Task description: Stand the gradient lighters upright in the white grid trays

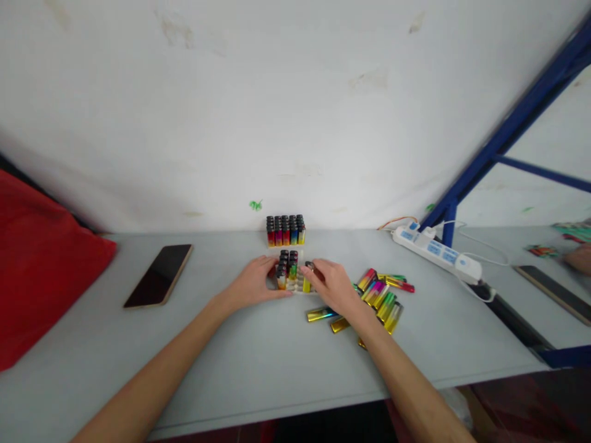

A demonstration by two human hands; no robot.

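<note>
A pale tray (pixel 299 287) lies on the grey table in front of me, its left part filled with upright lighters (pixel 282 274) with black tops. My left hand (pixel 255 280) is wrapped round the tray's left side, thumb along the front edge. Between the fingers of my right hand (pixel 333 284) is a yellow lighter (pixel 306 284), held upright over the tray's right part; whether its base touches the tray I cannot tell. Right of the tray, under and beside my right forearm, several shiny coloured lighters (pixel 382 301) lie in a loose pile.
A block of upright lighters (pixel 286 231) stands by the wall. A phone (pixel 158 276) and a red cloth-like item (pixel 41 258) are at the left. On the right are a white power strip (pixel 436 251) with cables, a blue metal frame (pixel 489 154), another phone (pixel 554 292) and part of another person's hand (pixel 579 258).
</note>
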